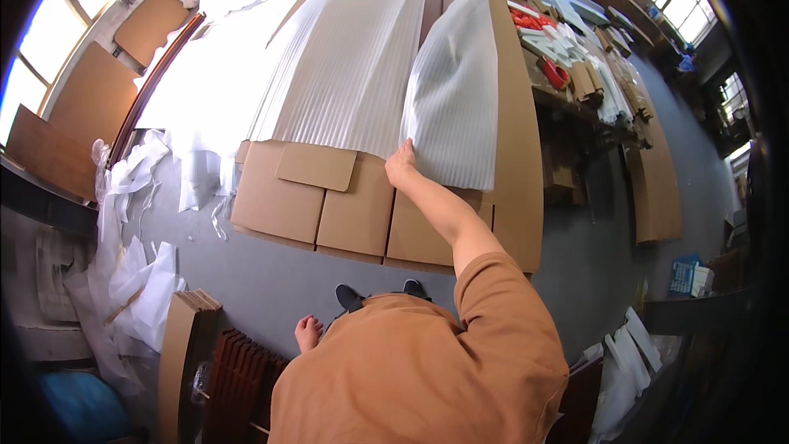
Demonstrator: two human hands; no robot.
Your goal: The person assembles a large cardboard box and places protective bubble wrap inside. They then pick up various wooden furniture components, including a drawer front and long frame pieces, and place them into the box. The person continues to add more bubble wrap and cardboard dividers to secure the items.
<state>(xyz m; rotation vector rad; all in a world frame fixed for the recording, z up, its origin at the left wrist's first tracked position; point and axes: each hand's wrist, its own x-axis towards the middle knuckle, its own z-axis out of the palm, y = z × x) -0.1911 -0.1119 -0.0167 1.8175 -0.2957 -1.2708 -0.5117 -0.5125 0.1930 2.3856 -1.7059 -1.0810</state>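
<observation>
Right hand [401, 166] pinching the left edge of a white translucent ribbed foam sheet [457, 90], long axis running away from the person, tapered end farthest, over brown cardboard [355, 218], left hand [308, 333] lowered, fingers curled, grip unclear

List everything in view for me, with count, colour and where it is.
Carton: one, brown, centre
Foam wrap: two pieces visible, whitish, over the carton
Tape roll: one, red, upper right
Cardboard sheets: several, brown, upper left
Windows: several, bright, upper left and right
Foam scraps: too jumbled to count, white, left
Slats: a stack, reddish-brown, lower left
Shoes: two, dark, below the carton
Shirt: one, orange-brown, lower centre
Right hand: one, bare, gripping foam edge
Left hand: one, bare, lower centre-left
</observation>
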